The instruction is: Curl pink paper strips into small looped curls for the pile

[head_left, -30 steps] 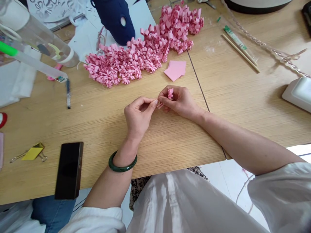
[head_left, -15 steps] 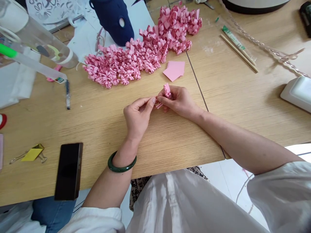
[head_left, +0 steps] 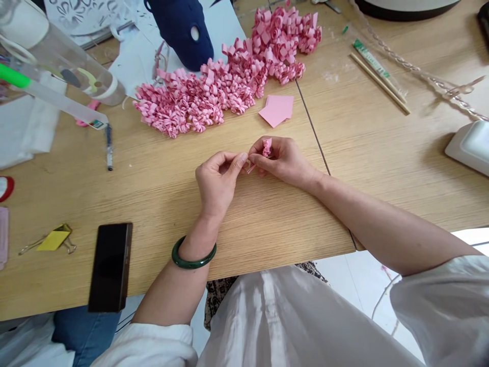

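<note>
My right hand is closed around a small piece of curled pink paper, whose looped end sticks up between thumb and fingers. Thin pink strips of it show below the thumb. My left hand pinches at the left end of that same piece, thumb against forefinger, close to the right fingertips. Both hands are just above the wooden table. Beyond them lie a few flat pink paper squares and a long heap of curled pink paper pieces.
A navy cup stands behind the heap. To the left are a clear bottle, a pen, a yellow-tagged binder clip and a phone. Wooden sticks and a braided cord lie right.
The pink loops have turned slightly and sit lower in my right hand. Both hands stay close together, and the whole view has shifted a little.
</note>
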Tool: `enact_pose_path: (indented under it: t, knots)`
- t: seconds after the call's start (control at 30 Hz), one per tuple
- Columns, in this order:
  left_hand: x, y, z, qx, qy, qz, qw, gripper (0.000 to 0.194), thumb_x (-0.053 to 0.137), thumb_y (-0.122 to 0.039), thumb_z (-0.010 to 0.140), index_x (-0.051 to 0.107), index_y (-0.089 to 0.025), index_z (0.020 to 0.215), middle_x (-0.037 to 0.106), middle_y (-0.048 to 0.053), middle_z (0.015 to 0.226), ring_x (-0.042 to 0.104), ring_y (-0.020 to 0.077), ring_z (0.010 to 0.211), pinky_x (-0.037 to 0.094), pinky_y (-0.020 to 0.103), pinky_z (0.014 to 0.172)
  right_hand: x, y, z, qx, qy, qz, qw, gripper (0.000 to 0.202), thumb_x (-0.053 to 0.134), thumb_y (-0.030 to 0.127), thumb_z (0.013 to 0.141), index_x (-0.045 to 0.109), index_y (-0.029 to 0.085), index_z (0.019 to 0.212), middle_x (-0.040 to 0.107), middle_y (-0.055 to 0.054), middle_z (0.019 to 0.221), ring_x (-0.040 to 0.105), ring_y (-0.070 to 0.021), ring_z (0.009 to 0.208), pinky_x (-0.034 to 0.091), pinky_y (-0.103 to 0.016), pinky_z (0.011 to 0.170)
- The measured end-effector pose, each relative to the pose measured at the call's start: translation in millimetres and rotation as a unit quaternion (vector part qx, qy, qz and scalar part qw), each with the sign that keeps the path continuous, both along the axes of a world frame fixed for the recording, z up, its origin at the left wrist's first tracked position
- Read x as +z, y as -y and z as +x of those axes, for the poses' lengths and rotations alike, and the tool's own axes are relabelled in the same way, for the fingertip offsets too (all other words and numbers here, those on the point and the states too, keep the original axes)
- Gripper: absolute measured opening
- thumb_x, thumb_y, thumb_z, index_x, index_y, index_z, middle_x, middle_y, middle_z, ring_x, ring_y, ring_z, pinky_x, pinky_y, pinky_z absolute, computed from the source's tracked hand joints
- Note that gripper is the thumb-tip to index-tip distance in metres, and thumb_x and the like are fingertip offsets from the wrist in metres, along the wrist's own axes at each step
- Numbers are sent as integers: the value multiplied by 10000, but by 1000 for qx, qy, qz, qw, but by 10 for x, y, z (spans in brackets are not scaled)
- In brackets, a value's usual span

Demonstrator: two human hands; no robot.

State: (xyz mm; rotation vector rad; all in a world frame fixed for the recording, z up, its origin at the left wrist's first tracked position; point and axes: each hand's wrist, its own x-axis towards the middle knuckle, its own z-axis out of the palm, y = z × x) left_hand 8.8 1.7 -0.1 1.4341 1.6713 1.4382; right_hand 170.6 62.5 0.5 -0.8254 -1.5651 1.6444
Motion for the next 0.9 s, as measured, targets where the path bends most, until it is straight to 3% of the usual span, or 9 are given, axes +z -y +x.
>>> enact_pose_path:
  t: [0.33, 0.47, 0.73, 0.9]
  knots:
    - [-38, -5, 6, -1, 77, -12, 997, 343, 894, -499, 793, 732, -200, 745, 731, -3, 706, 644, 118, 647, 535, 249, 647, -4, -7, 13, 2, 14, 20, 1000, 94, 694, 94, 913, 648, 167, 877, 708, 7, 715, 628, -88, 600, 547, -190, 565]
    - [-28, -19, 22, 16, 111, -2, 994, 331, 929, -441, 741, 706, -199, 705, 729, -10, 701, 658, 116, 659, 546, 244, 653, -21, -11, 19, 13, 7, 30, 999, 70, 697, 104, 915, 653, 156, 896, 669, 17, 729, 610, -78, 599, 542, -186, 563]
    - [-30, -26, 26, 13, 118, -20, 993, 394, 907, -495, 756, 646, -208, 688, 714, -4, 712, 689, 137, 693, 572, 279, 694, -19, -1, 20, 42, -35, 41, 998, 164, 764, 242, 934, 633, 159, 879, 660, 15, 778, 610, -72, 626, 550, -178, 563]
    - [-49, -43, 33, 11, 133, -28, 991, 447, 893, -557, 759, 621, -213, 672, 667, -15, 660, 638, 120, 632, 540, 277, 642, -38, -1, 9, 54, -56, 19, 997, 324, 809, 437, 930, 627, 172, 887, 718, -9, 832, 657, -90, 665, 583, -189, 582]
